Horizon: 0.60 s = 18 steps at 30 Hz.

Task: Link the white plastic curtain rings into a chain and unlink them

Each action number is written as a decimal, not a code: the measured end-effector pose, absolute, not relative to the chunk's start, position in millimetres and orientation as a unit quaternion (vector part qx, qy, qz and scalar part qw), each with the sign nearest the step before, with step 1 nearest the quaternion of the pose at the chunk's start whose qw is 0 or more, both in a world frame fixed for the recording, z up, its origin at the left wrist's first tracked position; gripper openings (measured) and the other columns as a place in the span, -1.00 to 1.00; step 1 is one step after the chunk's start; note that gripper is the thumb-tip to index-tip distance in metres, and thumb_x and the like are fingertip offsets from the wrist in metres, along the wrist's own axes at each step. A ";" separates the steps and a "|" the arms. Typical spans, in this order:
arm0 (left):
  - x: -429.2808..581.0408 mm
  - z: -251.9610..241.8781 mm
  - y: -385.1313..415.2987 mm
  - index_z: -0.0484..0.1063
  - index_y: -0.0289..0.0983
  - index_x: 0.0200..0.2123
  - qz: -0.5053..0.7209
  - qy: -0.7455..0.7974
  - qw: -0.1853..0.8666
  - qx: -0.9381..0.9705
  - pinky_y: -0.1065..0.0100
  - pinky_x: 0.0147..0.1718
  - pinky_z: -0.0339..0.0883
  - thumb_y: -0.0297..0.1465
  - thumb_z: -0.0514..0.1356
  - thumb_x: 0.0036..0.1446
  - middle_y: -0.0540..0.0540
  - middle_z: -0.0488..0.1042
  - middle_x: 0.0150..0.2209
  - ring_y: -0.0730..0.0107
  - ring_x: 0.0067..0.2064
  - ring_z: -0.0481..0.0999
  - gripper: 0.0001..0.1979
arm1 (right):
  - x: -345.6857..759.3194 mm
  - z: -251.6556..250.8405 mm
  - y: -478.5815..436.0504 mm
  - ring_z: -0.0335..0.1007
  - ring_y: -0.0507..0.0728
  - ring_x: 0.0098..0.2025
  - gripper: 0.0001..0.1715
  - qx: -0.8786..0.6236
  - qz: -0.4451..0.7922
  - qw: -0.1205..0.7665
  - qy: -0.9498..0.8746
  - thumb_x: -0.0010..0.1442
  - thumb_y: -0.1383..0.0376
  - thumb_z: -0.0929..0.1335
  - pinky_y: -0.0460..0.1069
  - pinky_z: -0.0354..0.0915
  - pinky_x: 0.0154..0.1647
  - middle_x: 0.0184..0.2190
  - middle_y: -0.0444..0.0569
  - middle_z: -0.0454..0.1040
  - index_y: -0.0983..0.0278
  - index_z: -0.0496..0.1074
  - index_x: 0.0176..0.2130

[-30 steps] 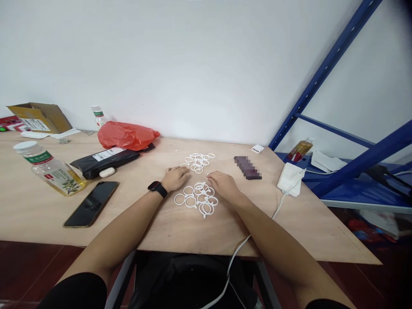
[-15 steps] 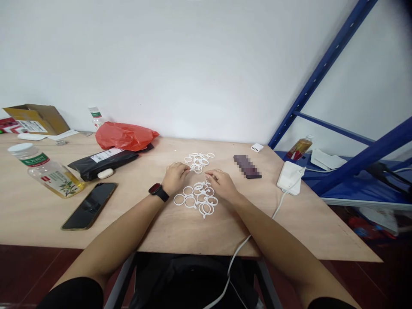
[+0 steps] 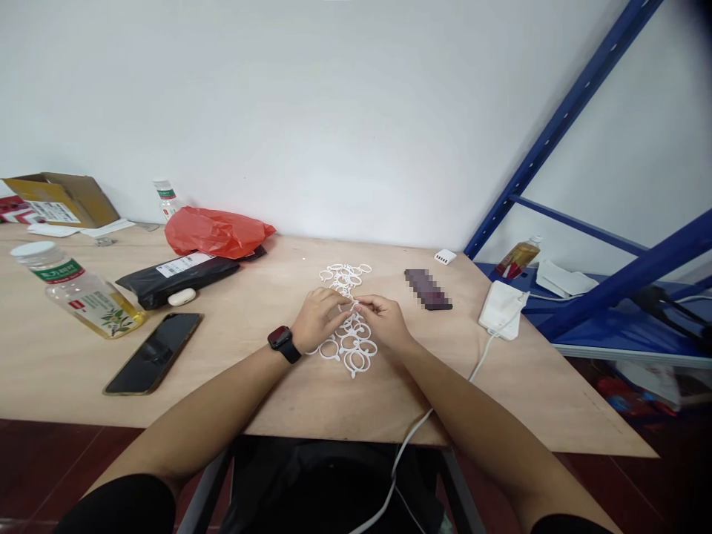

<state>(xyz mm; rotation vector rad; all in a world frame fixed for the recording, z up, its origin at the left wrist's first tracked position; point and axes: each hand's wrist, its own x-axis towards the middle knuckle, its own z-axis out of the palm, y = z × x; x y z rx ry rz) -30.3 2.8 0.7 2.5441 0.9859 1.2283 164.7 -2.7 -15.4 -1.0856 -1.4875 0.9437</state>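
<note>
My left hand (image 3: 321, 320), with a black watch on its wrist, meets my right hand (image 3: 383, 319) fingertip to fingertip over the table. Both are closed in a pinch on a small white plastic curtain ring (image 3: 345, 305), partly hidden by the fingers. Just beyond the hands lies a heap of white curtain rings (image 3: 345, 277). A second group of rings (image 3: 357, 360), several with small eyelets, is spread under and in front of the hands. My left hand covers part of this nearer group.
On the left of the wooden table (image 3: 222, 400) lie a phone (image 3: 154, 354), a bottle (image 3: 83, 293), a black parcel (image 3: 178, 278), a white earbud case (image 3: 182, 297) and a red bag (image 3: 219, 231). A power strip (image 3: 501, 310) with a cable lies right, near a blue rack (image 3: 561, 126).
My left hand has moved right and nearer, from the far heap to my right hand's fingertips. It now covers part of the near group. My right hand has hardly moved.
</note>
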 end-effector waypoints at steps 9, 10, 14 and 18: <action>-31.2 -2.5 4.9 0.53 -0.17 -0.20 0.423 0.316 0.055 0.847 0.19 -0.10 0.26 -0.24 0.20 0.24 -0.07 0.55 -0.23 0.29 -0.15 0.47 -0.83 | 161.7 -13.8 -4.7 0.48 0.10 -0.44 -0.63 -0.433 0.449 0.513 -0.590 -0.04 0.09 0.52 -0.01 0.41 -0.42 -0.41 -0.01 0.60 0.28 0.59 -0.28; -31.3 -2.5 5.1 0.53 -0.17 -0.22 0.425 0.316 0.055 0.846 0.19 -0.10 0.26 -0.24 0.19 0.25 -0.07 0.56 -0.23 0.30 -0.16 0.48 -0.83 | 161.9 -13.5 -4.8 0.48 0.10 -0.43 -0.63 -0.429 0.450 0.509 -0.595 -0.03 0.09 0.51 -0.01 0.41 -0.41 -0.39 -0.01 0.60 0.28 0.59 -0.27; -31.9 -1.8 5.8 0.51 -0.20 -0.26 0.434 0.331 0.059 0.836 0.19 -0.09 0.26 -0.25 0.18 0.25 -0.05 0.57 -0.25 0.32 -0.17 0.50 -0.83 | 162.2 -12.4 -6.0 0.49 0.08 -0.39 -0.66 -0.419 0.418 0.493 -0.637 0.08 0.11 0.45 -0.04 0.41 -0.37 -0.32 -0.02 0.61 0.26 0.59 -0.19; -32.0 -0.9 5.7 0.51 -0.20 -0.20 0.430 0.337 0.062 0.836 0.18 -0.10 0.27 -0.26 0.18 0.26 -0.06 0.59 -0.24 0.30 -0.18 0.51 -0.83 | 162.5 -11.1 -6.9 0.48 0.08 -0.40 -0.70 -0.426 0.380 0.487 -0.660 0.14 0.13 0.41 -0.05 0.39 -0.37 -0.35 -0.02 0.60 0.26 0.59 -0.21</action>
